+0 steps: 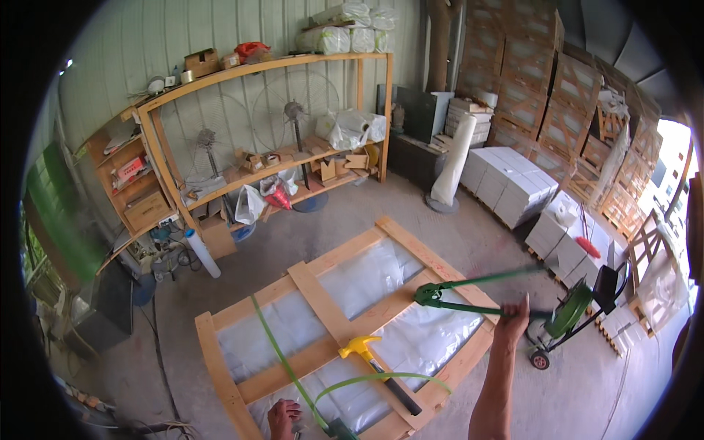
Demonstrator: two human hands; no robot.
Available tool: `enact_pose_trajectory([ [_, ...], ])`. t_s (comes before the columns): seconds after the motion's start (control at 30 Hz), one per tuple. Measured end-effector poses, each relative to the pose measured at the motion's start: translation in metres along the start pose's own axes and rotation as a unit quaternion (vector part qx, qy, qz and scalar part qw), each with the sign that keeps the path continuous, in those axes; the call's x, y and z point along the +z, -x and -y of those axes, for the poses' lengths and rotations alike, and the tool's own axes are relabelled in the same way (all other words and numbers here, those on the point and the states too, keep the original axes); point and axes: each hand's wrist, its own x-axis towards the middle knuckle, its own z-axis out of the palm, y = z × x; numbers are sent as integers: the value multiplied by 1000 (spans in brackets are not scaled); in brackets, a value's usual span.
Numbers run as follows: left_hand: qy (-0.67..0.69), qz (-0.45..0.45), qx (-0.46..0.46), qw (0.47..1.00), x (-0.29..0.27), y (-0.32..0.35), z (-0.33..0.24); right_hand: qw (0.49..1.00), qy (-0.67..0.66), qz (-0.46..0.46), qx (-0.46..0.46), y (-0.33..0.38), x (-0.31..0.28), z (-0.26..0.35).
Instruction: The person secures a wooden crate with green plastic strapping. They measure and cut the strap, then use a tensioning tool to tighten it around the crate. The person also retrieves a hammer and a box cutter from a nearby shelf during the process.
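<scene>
The right hand (512, 317) is closed around one handle of a green long-handled strapping tool (469, 293), held out over the far side of a wooden frame (323, 301) lying flat on the concrete floor (469, 235). The left hand (283, 419) rests low at the near edge, fingers curled on the green strap (282, 359) where it runs across the frame and its clear plastic sheet (367, 275) — whether it grips or only presses, I cannot tell. A yellow-headed hammer (374, 359) lies on the cross-slat. A strap reel cart (568, 312) stands beside the frame. The strapping step seems to be in hand; next, the tool likely needs bringing to the strap ends — with the band kept taut.
</scene>
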Motion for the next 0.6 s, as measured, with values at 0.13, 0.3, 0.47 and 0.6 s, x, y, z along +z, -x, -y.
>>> enact_pose_trajectory([
  [0.13,16,-37,4,999,-11,4,-18,974,174,134,-51,80,172,19],
  [0.3,-23,-11,78,997,-18,-13,-33,911,223,346,-22,165,231,53],
  [0.47,18,106,184,977,22,-15,-116,852,129,507,7,227,236,48],
  [0.6,254,52,208,943,2,13,-126,821,-4,562,99,258,236,24],
])
